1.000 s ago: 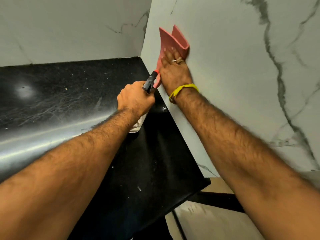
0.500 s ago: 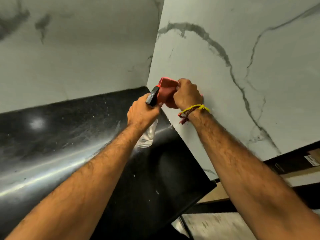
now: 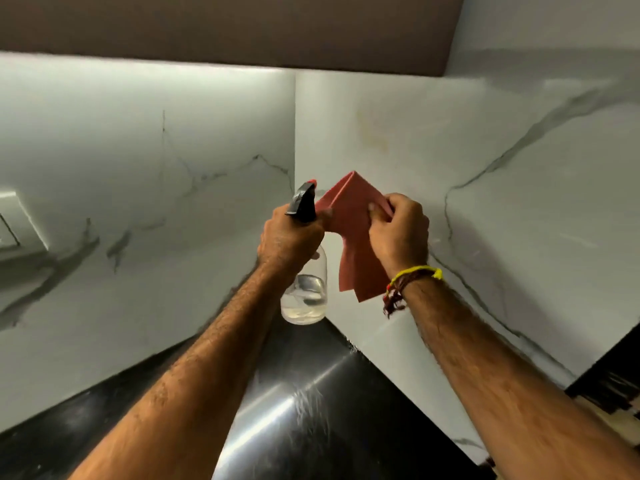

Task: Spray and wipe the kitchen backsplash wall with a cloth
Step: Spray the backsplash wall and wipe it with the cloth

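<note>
My left hand [image 3: 289, 233] grips a clear spray bottle [image 3: 305, 292] with a black trigger head and red nozzle; a little liquid sits in its bottom. My right hand [image 3: 398, 230] holds a folded pink cloth [image 3: 353, 237] in the air in front of the corner, off the wall. The fingertips of my left hand also touch the cloth's left edge. The white marble backsplash [image 3: 502, 209] with grey veins meets a second marble wall [image 3: 138, 188] at the corner behind my hands. A faint yellowish stain shows on the right wall above the cloth.
A glossy black countertop [image 3: 311, 410] runs below both walls. A dark brown cabinet underside [image 3: 242, 26] hangs overhead. A white switch plate [image 3: 14, 220] sits on the left wall. At the far right the backsplash ends at a dark opening [image 3: 616, 375].
My right hand lifted the cloth off the right wall and brought it in front of the corner, unfolding it partly. Both hands rose, and the view tilted up to show the cabinet.
</note>
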